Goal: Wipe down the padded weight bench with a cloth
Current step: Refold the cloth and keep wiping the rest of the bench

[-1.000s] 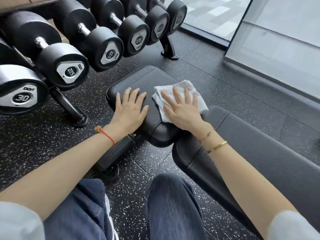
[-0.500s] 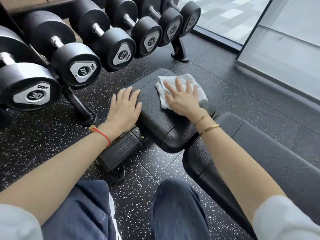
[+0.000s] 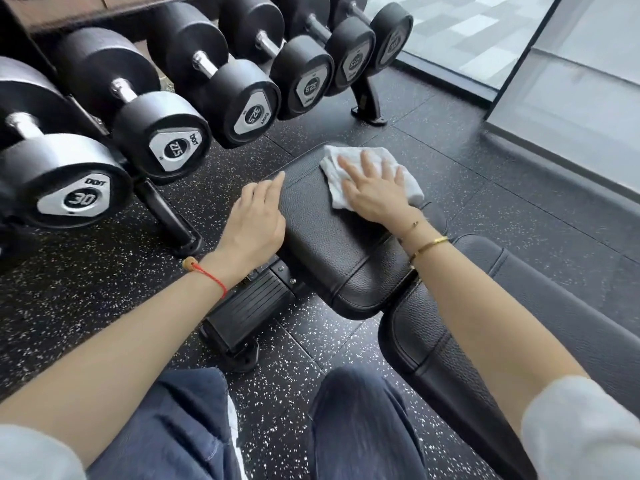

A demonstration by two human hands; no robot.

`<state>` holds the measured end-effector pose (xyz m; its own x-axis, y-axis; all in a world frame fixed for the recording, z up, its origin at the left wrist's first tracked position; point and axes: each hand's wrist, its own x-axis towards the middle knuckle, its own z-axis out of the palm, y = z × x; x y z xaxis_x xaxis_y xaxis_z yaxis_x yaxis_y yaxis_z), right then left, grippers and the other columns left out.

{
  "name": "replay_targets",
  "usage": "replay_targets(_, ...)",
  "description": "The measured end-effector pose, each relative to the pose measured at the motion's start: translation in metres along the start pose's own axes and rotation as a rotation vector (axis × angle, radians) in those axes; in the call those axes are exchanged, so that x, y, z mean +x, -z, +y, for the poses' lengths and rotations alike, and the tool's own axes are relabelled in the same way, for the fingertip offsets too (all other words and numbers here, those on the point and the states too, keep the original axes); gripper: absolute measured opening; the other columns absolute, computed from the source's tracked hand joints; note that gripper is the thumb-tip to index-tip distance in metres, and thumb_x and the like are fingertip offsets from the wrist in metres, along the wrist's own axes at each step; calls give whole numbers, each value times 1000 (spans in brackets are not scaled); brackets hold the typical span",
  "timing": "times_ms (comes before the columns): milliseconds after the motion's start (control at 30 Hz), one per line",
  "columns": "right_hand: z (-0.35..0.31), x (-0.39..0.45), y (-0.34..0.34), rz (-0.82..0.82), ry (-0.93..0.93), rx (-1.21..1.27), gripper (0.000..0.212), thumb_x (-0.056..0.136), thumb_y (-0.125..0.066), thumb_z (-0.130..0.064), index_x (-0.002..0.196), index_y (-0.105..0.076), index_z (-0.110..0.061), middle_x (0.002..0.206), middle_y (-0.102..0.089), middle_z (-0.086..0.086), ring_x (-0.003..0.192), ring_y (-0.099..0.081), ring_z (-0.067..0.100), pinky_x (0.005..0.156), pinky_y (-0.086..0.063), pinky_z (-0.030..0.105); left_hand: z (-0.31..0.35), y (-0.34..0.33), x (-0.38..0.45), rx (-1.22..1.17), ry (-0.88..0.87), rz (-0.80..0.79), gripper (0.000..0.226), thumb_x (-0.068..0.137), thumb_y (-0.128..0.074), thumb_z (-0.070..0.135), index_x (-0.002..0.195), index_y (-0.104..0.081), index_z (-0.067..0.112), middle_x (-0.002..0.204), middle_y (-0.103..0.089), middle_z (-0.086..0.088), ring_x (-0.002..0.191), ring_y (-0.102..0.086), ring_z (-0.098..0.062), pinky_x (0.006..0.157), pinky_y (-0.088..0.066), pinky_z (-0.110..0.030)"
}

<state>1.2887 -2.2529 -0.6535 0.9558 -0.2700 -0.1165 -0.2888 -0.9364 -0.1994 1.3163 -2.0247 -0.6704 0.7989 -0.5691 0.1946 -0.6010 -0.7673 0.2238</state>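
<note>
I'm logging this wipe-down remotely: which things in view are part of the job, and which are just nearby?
Part of the job:
white cloth, flat under the right hand
seat pad
back pad
left hand, resting at the seat pad's left edge

Just nearby:
dumbbell rack with dumbbells
speckled rubber floor
glass panel

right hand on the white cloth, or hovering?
Touching. Head view: right hand lies flat, fingers spread, on the white cloth atop the black padded bench seat.
</note>
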Motion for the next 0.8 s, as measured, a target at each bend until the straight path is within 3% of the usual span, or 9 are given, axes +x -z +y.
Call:
replay_targets(200, -43, 28, -6, -32, 160, -68, 53, 103, -18, -45, 155, -9, -43, 166, 2, 2, 148, 10, 44, 114, 14, 62, -1, -1, -2, -28, -3, -15, 65, 95, -43, 15, 154, -18, 3, 146, -41, -14, 131, -34, -32, 113, -32, -42)
replay_targets(333, -26, 13, -15, 6, 274, -49, 52, 103, -18, -46, 154, -10, -46, 166, 1, -2, 149, 11, 41, 116, 15, 58, -1, -1, -5, -22, -20, -11, 62, 97, -40, 19, 153, -18, 3, 147, -39, -13, 135, -32, -30, 116, -30, -41)
replay_targets(533, -31, 33, 1, -27, 80, -15, 54, 102, -19, -42, 155, -11, -41, 166, 3, 1, 148, 9, 45, 115, 10, 63, 0, -1, -9, -31, -14, -25, 59, 101, -36, 22, 154, -17, 3, 154, -31, -14, 144, -24, -26, 121, -21, -39)
replay_targets(800, -35, -50, -23, 19, 377, -73, 52, 104, -21, -45, 154, -9, -45, 166, 3, -4, 148, 14, 40, 116, 18, 57, 1, 1, -12, -76, -7, -14, 61, 96, -40, 13, 152, -20, -1, 155, -29, -17, 144, -25, -29, 121, -19, -39)
